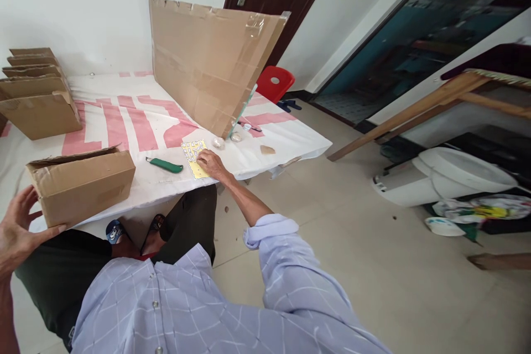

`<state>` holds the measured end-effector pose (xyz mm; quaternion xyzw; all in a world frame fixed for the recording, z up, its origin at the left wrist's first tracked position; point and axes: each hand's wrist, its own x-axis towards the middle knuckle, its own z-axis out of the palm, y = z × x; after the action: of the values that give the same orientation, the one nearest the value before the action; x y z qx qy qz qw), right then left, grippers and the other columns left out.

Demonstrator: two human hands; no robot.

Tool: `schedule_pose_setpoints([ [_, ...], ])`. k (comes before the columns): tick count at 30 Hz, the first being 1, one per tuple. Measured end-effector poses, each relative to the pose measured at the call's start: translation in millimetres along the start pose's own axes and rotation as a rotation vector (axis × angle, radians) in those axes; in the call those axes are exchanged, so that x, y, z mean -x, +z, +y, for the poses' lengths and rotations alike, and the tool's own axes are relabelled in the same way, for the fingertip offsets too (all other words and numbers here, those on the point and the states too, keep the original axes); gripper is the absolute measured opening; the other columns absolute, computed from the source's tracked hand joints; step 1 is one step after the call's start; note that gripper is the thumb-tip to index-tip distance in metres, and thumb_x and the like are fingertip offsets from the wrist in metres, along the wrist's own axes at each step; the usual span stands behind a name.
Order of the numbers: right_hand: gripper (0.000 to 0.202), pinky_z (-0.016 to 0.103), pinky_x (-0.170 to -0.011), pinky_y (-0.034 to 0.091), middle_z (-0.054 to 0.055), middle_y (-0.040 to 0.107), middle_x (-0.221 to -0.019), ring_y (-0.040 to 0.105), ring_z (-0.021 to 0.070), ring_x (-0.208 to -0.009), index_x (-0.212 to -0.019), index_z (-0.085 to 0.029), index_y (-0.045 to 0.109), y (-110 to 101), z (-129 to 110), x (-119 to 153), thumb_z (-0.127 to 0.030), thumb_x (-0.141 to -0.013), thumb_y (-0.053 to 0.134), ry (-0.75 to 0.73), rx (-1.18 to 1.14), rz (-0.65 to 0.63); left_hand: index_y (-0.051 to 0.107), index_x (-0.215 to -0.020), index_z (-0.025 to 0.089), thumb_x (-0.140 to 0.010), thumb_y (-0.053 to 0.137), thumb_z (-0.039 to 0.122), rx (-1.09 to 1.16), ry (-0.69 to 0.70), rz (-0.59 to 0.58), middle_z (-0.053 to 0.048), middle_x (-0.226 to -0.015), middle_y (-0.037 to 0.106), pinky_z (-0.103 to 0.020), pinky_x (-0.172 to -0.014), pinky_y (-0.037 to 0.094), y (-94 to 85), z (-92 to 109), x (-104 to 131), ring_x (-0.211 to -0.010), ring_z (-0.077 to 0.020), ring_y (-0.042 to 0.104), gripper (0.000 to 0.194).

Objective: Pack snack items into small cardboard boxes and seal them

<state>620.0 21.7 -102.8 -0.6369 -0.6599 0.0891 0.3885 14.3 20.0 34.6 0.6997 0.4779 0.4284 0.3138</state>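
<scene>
A small brown cardboard box (87, 188) stands at the table's near edge, on the left. My left hand (22, 227) holds its left end, the thumb along the lower front corner and the fingers bent against the side. Farther right lies a yellow sheet with rows of small white labels (194, 157). My right hand (212, 164) rests on that sheet with its fingers bent and pressed together at the surface; whether a single label is between the fingertips is hidden. Between the box and the sheet lies a green utility knife (166, 165).
Several cardboard boxes (41, 102) stand in a row at the table's far left. A large cardboard panel (207, 61) rises behind the sheet. Tape rolls (218, 143) and a cardboard scrap (267, 150) lie nearby on the white cloth (290, 141). A red chair (274, 83) is beyond.
</scene>
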Motion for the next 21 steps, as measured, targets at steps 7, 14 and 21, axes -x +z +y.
schedule_pose_setpoints([
  [7,0.025,0.039,-0.094,0.053,0.011,0.075,-0.099,0.066,0.0262,-0.099,-0.08,-0.025,0.066,-3,4,-4,-0.024,-0.101,0.053,0.018,0.051,-0.015,0.057,-0.154,0.03,-0.04,0.109,0.038,0.006,-0.014,0.007,-0.017,-0.173,0.058,-0.074,-0.119,0.059,-0.8,-2,-2,-0.16,-0.051,0.053,0.125],
  [14,0.022,0.039,-0.098,0.055,0.01,0.076,-0.094,0.067,0.0274,-0.099,-0.077,-0.027,0.068,-2,-6,-5,-0.023,-0.096,0.057,0.019,0.124,-0.018,0.051,-0.16,0.029,-0.049,0.109,0.043,-0.009,-0.075,-0.058,-0.021,-0.177,0.051,-0.067,-0.122,0.058,-2.1,-2,6,-0.163,-0.0501,0.051,0.126],
  [21,0.023,0.05,-0.093,0.06,0.018,0.078,-0.103,0.071,0.035,-0.101,-0.088,-0.026,0.075,1,-15,10,-0.029,-0.093,0.052,0.015,0.133,0.04,0.052,-0.161,0.021,-0.054,0.108,0.053,0.021,-0.112,-0.097,-0.023,-0.163,0.063,-0.064,-0.123,0.056,-8.5,-15,28,-0.156,-0.0505,0.056,0.125],
])
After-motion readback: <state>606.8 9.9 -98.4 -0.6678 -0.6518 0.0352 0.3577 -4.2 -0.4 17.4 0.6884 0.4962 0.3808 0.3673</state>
